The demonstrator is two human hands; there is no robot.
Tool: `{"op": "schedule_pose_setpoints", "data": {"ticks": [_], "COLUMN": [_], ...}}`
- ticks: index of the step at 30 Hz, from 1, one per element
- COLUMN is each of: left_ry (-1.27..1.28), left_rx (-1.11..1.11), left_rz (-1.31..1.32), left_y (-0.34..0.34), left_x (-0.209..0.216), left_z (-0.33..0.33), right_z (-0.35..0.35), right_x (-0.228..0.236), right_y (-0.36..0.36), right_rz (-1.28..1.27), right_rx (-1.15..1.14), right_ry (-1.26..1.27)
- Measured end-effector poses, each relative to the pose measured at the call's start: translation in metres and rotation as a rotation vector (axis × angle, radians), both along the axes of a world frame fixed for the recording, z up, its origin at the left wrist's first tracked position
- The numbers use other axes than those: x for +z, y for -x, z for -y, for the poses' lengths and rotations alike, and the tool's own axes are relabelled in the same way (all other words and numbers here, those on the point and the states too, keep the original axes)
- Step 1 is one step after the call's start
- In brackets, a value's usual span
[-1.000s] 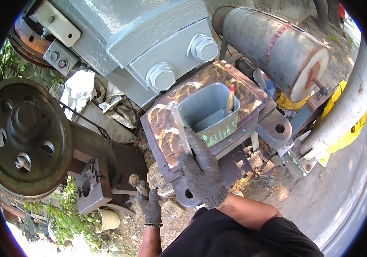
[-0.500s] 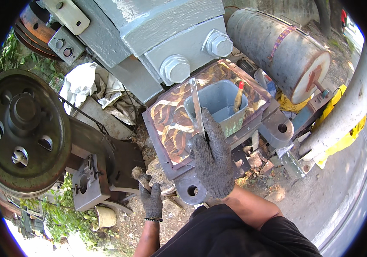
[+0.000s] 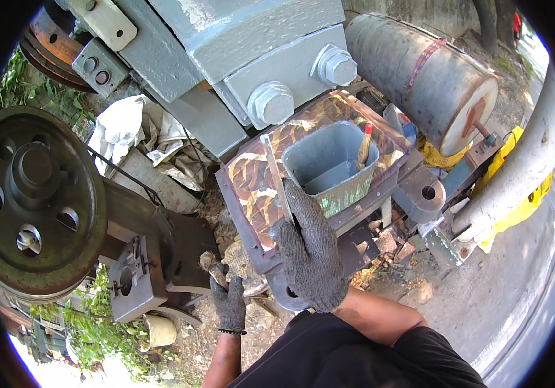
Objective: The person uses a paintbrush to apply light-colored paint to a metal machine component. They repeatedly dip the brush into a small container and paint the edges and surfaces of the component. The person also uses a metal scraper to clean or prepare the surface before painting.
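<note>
My right hand, in a dark grey knit glove, is closed around a long flat metal strip. The strip points up and away, left of an open grey tub with grey liquid inside. A wooden handle with a red tip leans at the tub's right inner side; its lower end is hidden. Lower down, my gloved left hand is closed on a short stick-like tool with a fuzzy tan head, possibly a worn brush. Beneath the tub lies a brown, camouflage-patterned sheet on a metal base.
Large grey-painted machinery with two big bolts rises beyond the base. A dark green wheel stands at the left. A rusty metal drum lies at the far right, near a pale thick pole. Rubble and plants cover the ground.
My right hand has shifted left and slightly toward me with the metal strip, off the front of the tub, whose green-streaked front now shows more. The left hand has barely moved.
</note>
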State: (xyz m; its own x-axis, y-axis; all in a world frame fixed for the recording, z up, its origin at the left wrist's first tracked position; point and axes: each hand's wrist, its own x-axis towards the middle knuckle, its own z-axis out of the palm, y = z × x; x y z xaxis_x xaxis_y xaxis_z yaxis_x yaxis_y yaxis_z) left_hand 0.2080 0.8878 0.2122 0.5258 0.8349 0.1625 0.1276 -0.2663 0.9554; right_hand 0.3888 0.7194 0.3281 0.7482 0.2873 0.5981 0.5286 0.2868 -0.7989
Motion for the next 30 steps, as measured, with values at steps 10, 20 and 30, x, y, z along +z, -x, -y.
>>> {"op": "schedule_pose_setpoints", "data": {"ticks": [10, 20, 30], "left_ry": [-0.019, 0.012, 0.045], "left_rx": [-0.027, -0.055, -0.100], "left_rz": [-0.036, -0.027, -0.039], "left_y": [0.001, 0.006, 0.017], "left_x": [-0.012, -0.011, -0.014], "left_z": [-0.008, -0.015, -0.036], "right_z": [0.001, -0.015, -0.030], "right_x": [0.012, 0.031, 0.046], "right_y": [0.010, 0.024, 0.036], "right_rz": [-0.386, -0.467, -0.546], "right_rx": [0.206, 0.235, 0.284], "right_ry": [-0.202, -0.290, -0.317]}}
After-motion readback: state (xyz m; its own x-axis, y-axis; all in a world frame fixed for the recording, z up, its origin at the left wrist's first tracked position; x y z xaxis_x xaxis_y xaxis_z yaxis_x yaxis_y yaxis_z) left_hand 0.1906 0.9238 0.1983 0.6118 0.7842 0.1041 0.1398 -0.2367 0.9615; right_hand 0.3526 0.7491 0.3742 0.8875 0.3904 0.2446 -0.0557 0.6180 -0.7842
